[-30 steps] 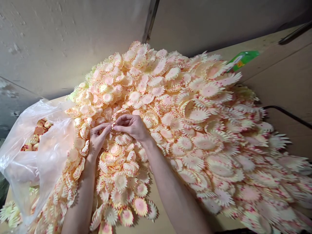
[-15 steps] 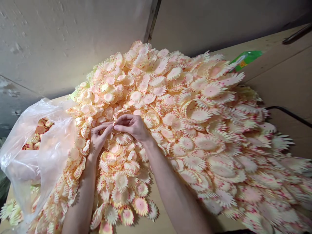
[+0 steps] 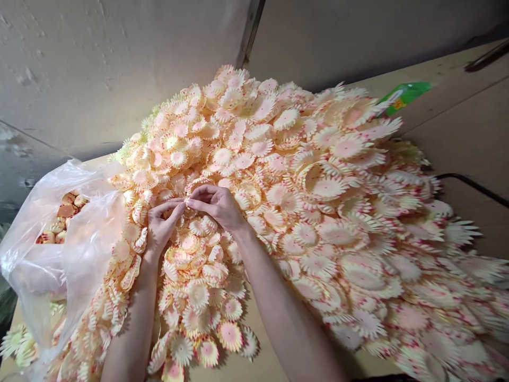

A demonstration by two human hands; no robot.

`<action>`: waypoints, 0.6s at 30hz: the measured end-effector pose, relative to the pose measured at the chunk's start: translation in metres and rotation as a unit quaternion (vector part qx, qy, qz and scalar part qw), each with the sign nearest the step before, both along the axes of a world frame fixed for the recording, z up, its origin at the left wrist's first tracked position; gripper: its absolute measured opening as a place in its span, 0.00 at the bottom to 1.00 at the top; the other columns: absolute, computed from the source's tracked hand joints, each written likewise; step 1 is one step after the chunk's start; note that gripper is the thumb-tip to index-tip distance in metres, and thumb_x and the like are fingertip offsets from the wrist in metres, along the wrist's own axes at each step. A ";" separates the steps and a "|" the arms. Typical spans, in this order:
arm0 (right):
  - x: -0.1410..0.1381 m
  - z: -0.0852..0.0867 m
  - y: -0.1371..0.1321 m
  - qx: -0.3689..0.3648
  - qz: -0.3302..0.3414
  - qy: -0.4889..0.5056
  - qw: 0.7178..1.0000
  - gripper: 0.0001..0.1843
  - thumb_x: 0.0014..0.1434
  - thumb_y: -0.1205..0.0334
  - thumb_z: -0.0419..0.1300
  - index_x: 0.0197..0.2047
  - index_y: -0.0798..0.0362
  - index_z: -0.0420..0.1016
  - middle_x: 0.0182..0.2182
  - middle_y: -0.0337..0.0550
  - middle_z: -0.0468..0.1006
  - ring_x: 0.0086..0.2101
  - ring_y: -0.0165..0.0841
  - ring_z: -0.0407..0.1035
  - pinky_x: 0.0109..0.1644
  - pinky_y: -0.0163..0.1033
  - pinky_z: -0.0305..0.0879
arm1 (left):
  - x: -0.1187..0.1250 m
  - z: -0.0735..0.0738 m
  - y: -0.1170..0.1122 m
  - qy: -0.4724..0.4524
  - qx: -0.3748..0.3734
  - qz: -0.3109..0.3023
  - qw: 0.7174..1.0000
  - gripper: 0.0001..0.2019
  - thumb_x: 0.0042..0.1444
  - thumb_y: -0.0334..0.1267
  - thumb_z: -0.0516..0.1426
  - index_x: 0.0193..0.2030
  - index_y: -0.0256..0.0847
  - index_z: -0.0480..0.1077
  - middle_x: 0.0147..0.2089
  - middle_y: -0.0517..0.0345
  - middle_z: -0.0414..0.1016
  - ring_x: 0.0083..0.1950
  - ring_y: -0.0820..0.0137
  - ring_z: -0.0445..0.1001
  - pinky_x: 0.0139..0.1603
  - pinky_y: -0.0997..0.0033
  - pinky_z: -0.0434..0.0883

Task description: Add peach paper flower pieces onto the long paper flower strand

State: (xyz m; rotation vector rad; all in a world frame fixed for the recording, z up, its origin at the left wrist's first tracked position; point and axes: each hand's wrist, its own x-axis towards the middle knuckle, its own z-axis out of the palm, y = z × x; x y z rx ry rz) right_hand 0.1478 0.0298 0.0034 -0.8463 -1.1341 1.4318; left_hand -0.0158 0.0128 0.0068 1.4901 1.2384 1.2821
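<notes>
A big heap of flat, fringed petal discs, cream with pink centres, covers the table. My left hand and my right hand meet fingertip to fingertip over the heap's left part. Both pinch a small petal piece between thumbs and forefingers; most of it is hidden by the fingers. Both forearms reach up from the bottom edge across loose discs.
A clear plastic bag holding orange flower parts lies at the left. A green packet sits behind the heap on the wooden table. A black cable runs at the right. Grey walls stand behind.
Nothing but a slight shift of the view; both hands stay pinched together at the same spot.
</notes>
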 end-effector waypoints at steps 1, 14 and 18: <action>0.000 -0.001 0.000 0.002 0.002 0.000 1.000 0.14 0.43 0.58 0.73 0.31 0.54 0.79 0.29 0.40 0.81 0.31 0.30 0.74 0.39 0.36 0.71 | 0.000 0.000 0.000 0.001 0.002 0.005 1.000 0.09 0.54 0.42 0.63 0.33 0.39 0.81 0.42 0.51 0.82 0.46 0.64 0.79 0.53 0.66 0.72; 0.001 0.003 0.000 -0.004 -0.002 -0.004 1.000 0.14 0.42 0.56 0.73 0.31 0.53 0.79 0.29 0.40 0.81 0.32 0.31 0.75 0.42 0.39 0.73 | 0.000 0.001 0.000 -0.002 -0.010 0.020 1.000 0.10 0.52 0.44 0.64 0.35 0.39 0.81 0.42 0.52 0.82 0.46 0.64 0.79 0.53 0.65 0.72; 0.000 0.005 -0.001 -0.006 -0.004 -0.003 1.000 0.14 0.42 0.56 0.73 0.31 0.53 0.79 0.28 0.40 0.81 0.31 0.31 0.75 0.41 0.39 0.73 | 0.000 0.002 -0.001 0.004 -0.019 0.019 1.000 0.10 0.52 0.44 0.64 0.36 0.39 0.81 0.42 0.52 0.82 0.47 0.64 0.79 0.54 0.65 0.72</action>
